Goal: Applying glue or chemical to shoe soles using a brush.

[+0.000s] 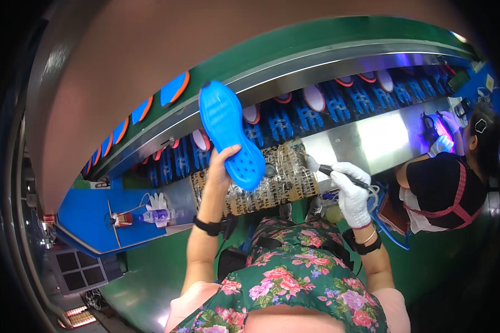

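One blue shoe sole (221, 114) is held above the tape-covered bench (244, 204) by the bare left hand (221, 167), its thumb over the sole's left edge, while to the right the gloved right hand (351, 194) grips a dark-handled brush (326, 170) near the bench.

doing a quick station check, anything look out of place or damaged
The tape on the bench looks wrinkled and smudged. Oddly mismatched, the left hand is bare while the right hand is gloved; a white glove lies on the blue table at left.
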A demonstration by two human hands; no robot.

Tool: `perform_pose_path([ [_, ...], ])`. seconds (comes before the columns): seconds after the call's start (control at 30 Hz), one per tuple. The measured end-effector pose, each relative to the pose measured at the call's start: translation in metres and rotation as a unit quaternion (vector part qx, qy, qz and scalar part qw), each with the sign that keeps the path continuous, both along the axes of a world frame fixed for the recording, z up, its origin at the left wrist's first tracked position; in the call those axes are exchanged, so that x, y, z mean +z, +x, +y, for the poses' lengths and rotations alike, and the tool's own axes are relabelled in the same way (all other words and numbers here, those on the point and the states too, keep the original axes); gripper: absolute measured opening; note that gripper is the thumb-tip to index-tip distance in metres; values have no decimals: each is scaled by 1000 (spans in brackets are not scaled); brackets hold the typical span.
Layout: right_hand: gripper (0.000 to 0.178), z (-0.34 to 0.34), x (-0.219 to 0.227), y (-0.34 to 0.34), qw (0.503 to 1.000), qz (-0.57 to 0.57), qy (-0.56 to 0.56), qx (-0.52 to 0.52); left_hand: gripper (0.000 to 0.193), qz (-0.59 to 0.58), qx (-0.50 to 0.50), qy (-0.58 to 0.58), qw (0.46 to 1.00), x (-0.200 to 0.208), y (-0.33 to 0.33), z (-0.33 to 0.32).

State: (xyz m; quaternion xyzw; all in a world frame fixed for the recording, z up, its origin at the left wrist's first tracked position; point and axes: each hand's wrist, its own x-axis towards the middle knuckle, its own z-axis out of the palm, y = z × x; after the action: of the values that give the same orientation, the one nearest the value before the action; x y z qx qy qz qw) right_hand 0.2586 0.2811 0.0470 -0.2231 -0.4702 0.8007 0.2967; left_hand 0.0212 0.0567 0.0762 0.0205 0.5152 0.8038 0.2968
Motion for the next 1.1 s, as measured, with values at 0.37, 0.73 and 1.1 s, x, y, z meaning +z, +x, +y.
perform_pose_path([
  [0.37,21,-26,104,-57,925,65,359,110,107,-107,-110,289,945,-40,68,13],
  [0.73,28,-37,97,-81,828,35,557,45,97,-131,-10,186,974,-10,94,39],
  [1.1,27,-51,82,-79,857,104,500,68,101,-127,-25,163,978,-17,100,34],
])
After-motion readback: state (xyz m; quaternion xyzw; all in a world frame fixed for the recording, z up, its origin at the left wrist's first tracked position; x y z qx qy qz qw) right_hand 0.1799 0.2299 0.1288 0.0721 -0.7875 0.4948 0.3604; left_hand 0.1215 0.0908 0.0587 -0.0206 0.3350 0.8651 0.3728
